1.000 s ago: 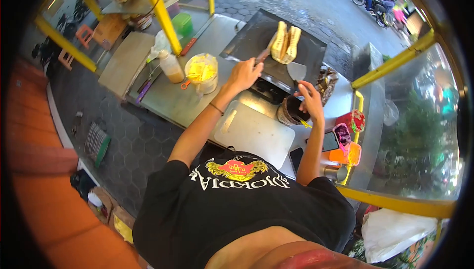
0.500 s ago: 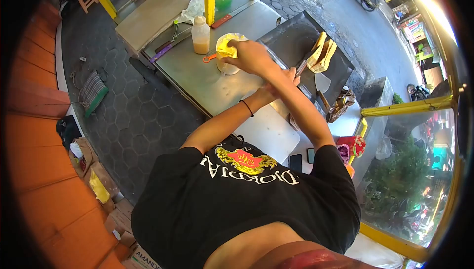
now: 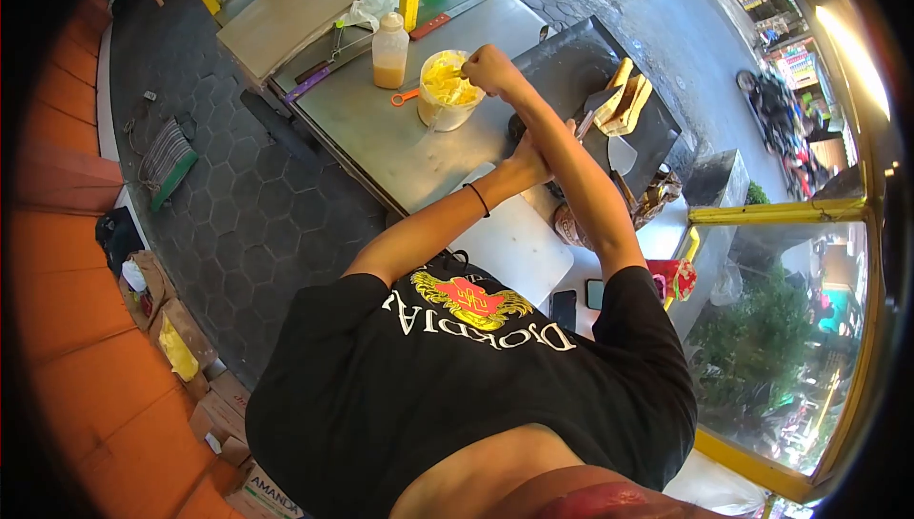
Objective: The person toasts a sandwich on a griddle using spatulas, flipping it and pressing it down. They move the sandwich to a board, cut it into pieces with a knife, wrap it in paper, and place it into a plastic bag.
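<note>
My right arm crosses over my left. At the rim of a white tub (image 3: pixel 440 119) of yellow spread, my right hand (image 3: pixel 490 71) is closed on a small utensil that dips into the spread; its kind cannot be made out. Below and to the right, my left hand (image 3: pixel 533 159), with a dark band on the wrist, grips a spatula (image 3: pixel 598 100), partly hidden by my right forearm. Its blade reaches the toasted bread (image 3: pixel 626 108) on the dark griddle (image 3: pixel 562 67). Beside the bread lies a wide scraper (image 3: pixel 622 155).
A squeeze bottle (image 3: pixel 389 54) stands behind an orange-handled tool (image 3: pixel 405 97) left of the tub. A red-handled spatula (image 3: pixel 433 26) and a purple-handled tool (image 3: pixel 307 84) lie farther off. Two phones (image 3: pixel 564 308) rest near my body. A yellow-framed glass pane (image 3: pixel 776 348) borders the right.
My right hand has shifted from over the tub to its right rim, uncovering the yellow spread. My left hand moved slightly toward me, and the spatula's blade now shows by the bread.
</note>
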